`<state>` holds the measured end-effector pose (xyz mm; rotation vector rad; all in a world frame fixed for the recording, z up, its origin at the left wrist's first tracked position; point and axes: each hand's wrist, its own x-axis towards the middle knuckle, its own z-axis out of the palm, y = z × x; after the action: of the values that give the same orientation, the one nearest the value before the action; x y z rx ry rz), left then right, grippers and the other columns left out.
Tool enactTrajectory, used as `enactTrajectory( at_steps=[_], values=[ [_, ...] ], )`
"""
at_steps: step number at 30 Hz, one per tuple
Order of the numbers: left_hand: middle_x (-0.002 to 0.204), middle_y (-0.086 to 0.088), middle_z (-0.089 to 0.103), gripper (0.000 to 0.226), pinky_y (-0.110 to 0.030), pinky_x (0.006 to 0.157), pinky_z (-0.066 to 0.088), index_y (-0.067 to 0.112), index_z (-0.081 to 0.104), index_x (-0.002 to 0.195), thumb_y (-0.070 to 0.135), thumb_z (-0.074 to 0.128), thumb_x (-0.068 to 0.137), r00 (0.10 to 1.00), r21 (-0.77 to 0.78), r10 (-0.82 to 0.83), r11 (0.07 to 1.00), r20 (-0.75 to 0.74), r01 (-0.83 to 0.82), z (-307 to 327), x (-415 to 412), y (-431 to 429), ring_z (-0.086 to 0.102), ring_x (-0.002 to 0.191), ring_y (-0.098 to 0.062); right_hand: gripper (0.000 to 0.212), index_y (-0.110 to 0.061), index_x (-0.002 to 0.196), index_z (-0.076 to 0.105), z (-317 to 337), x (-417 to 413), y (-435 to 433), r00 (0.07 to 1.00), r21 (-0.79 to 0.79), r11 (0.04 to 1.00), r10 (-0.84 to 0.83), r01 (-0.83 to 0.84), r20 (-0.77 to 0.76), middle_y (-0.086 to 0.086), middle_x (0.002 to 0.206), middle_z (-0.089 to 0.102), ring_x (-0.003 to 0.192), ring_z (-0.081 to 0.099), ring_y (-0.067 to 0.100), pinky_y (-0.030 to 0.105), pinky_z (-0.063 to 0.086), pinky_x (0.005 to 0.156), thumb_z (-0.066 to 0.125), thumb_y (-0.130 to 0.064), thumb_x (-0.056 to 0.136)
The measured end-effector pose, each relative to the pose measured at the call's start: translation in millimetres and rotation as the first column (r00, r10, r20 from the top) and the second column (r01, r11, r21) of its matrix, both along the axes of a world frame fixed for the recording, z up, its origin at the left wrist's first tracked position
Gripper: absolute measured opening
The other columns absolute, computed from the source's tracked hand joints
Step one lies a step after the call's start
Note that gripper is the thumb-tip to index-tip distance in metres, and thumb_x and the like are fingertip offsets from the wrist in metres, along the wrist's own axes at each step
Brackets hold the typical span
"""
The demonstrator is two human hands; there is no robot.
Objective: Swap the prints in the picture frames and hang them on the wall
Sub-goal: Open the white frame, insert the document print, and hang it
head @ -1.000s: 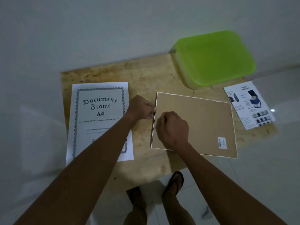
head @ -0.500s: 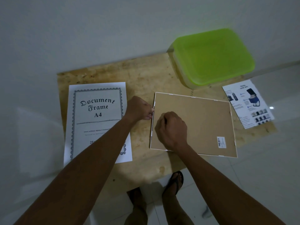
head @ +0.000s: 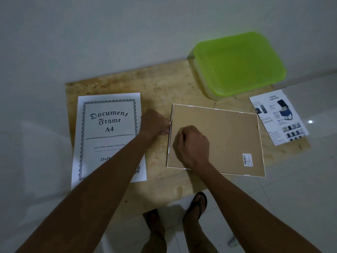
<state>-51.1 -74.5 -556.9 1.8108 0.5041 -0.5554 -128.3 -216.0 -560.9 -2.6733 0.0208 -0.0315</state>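
Observation:
A white picture frame (head: 228, 136) lies face down on the plywood table (head: 164, 84), its brown backing board up. My left hand (head: 155, 123) pinches the frame's left edge at a small tab. My right hand (head: 191, 145) rests curled on the backing board near that same edge; what its fingertips hold is hidden. A white "Document Frame A4" print (head: 107, 128) lies flat to the left, partly under my left forearm. A second print with shoe bag pictures (head: 279, 115) lies at the table's right end.
A green plastic lidded box (head: 238, 63) stands at the back right of the table against the grey wall. My feet in sandals (head: 198, 203) show below the table's front edge on the tiled floor.
Both hands stay at the frame's left edge with only slight finger movement. The view has shifted a little.

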Motion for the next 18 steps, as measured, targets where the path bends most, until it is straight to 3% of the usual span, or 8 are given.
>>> enactTrajectory(
  at_steps=[5, 11, 18],
  values=[
    [0.079, -0.024, 0.069, 0.024, -0.021, 0.049, 0.053, -0.015, 0.067, 0.096, 0.002, 0.078, 0.082, 1.000, -0.172, 0.011, 0.985, -0.011, -0.013, 5, -9, 10, 0.069, 0.053, -0.016, 0.021, -0.023, 0.075, 0.048, 0, 1, 2, 0.998, -0.014, 1.000, -0.022, 0.021, -0.052, 0.003, 0.087, 0.057, 0.073, 0.059, 0.035, 0.041, 0.044, 0.065, 0.045, -0.026, 0.095],
    [0.084, -0.018, 0.076, 0.023, -0.029, 0.070, 0.061, -0.002, 0.074, 0.097, -0.001, 0.081, 0.076, 0.994, -0.109, -0.109, 0.988, 0.016, 0.110, 4, -37, 19, 0.076, 0.076, -0.024, 0.026, -0.018, 0.074, 0.052, 5, 6, -3, 0.995, 0.003, 1.000, -0.008, 0.008, -0.104, 0.004, 0.087, 0.058, 0.079, 0.057, 0.033, 0.037, 0.038, 0.065, 0.045, -0.027, 0.097],
    [0.075, -0.016, 0.075, 0.013, -0.030, 0.067, 0.062, 0.006, 0.076, 0.083, -0.004, 0.077, 0.075, 0.989, 0.023, -0.137, 0.990, 0.061, 0.136, 6, -48, 13, 0.075, 0.069, -0.025, 0.027, -0.016, 0.072, 0.053, 8, 5, -1, 0.996, 0.033, 0.999, -0.006, 0.009, -0.091, 0.005, 0.084, 0.058, 0.075, 0.057, 0.032, 0.038, 0.040, 0.064, 0.046, -0.025, 0.096]
  ],
)
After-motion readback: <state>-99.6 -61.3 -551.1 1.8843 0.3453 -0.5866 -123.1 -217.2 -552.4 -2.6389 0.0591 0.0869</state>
